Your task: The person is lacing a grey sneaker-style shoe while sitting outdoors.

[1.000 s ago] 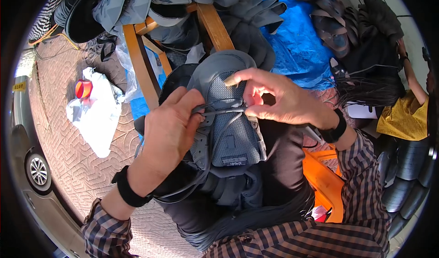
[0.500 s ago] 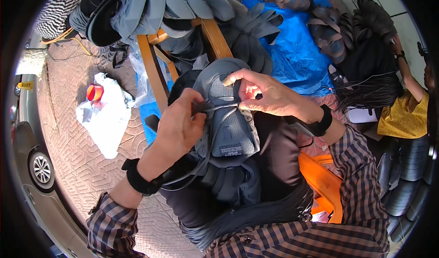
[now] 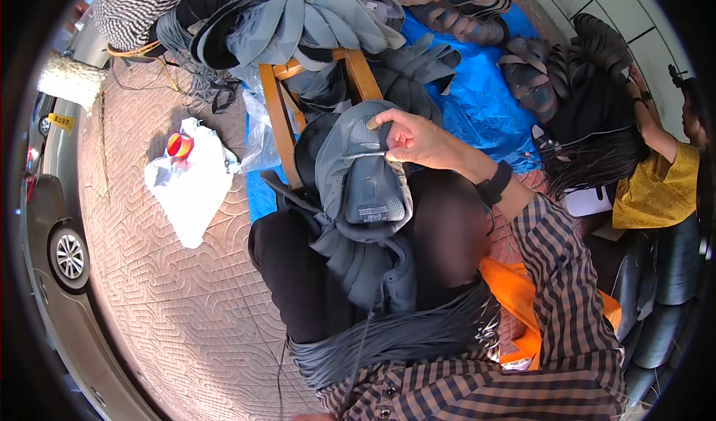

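Observation:
A grey mesh shoe upper (image 3: pixel 337 158) rests above my knees, its pale lace crossing the opening. My right hand (image 3: pixel 421 143) grips its right edge, thumb by the lace and a tan-covered index fingertip higher on the mesh. Only a sliver of skin, apparently my left hand (image 3: pixel 313 417), shows at the lower picture edge; its fingers are hidden. A thin dark lace (image 3: pixel 359 357) runs down towards that edge. More grey shoe uppers (image 3: pixel 358 268) hang between my knees below the one I grip. A thick bundle of grey laces (image 3: pixel 403 339) lies across my lap.
Stacked grey uppers (image 3: pixel 287 26) lie over a wooden frame (image 3: pixel 274 115) ahead. A blue tarp (image 3: pixel 477 115) holds brown pieces. On the left are a white bag (image 3: pixel 190 197) with a red tape roll (image 3: pixel 179 146) and a car (image 3: pixel 60 287). A person in yellow (image 3: pixel 656 186) sits right.
My left hand has left the lace at the shoe upper and dropped almost out of view at the bottom. My right hand stays at the upper's edge. The view has shifted slightly.

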Motion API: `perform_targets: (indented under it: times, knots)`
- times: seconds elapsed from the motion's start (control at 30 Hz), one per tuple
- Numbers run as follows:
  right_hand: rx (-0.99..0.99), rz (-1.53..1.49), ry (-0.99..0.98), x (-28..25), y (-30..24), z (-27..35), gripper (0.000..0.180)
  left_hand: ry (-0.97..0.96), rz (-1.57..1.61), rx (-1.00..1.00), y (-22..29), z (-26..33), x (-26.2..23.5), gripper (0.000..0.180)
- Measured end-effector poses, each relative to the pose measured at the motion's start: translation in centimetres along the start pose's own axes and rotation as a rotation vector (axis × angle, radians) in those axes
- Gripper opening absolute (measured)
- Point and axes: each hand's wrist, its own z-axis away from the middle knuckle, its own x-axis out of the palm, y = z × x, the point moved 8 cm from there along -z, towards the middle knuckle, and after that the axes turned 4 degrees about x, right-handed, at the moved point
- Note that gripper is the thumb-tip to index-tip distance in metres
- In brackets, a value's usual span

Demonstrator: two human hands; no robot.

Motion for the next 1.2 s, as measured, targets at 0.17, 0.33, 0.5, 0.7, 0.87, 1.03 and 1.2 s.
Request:
perform_targets:
  times: [0.17, 0.33, 0.5, 0.7, 0.87, 1.03, 1.2]
  knots:
    - [-0.014, 0.062, 0.025, 1.2, -1.0, 0.2, 0.05, -0.073, -0.063, 0.203, -2.7, 0.9, -1.6, 0.015]
    - [0.036, 0.034, 0.108, 1.0, -0.5, 0.5, 0.053, -0.158, -0.191, 0.444, -3.3, 2.9, -1.5, 0.016]
    - [0.056, -0.055, 0.16, 0.7, -0.2, 0.8, 0.054, -0.222, -0.326, 0.659, -2.9, 5.6, -1.9, 0.016]
    - [0.156, -0.181, 0.325, 0.1, -0.2, 0.4, 0.069, -0.303, -0.48, 0.88, -2.0, 9.3, -1.0, 0.017]
    - [0.193, -0.101, 0.299, -0.3, -0.1, -0.3, 0.071, -0.361, -0.62, 1.063, -1.2, 12.7, 0.7, 0.018]
    - [0.344, -0.158, 0.353, -0.6, 1.4, 0.8, 0.067, -0.425, -0.758, 1.237, 0.0, 15.8, 2.8, 0.019]
    - [0.192, -0.086, 0.408, -0.9, 0.7, 1.1, 0.067, -0.479, -0.904, 1.421, 1.2, 19.1, 7.5, 0.019]
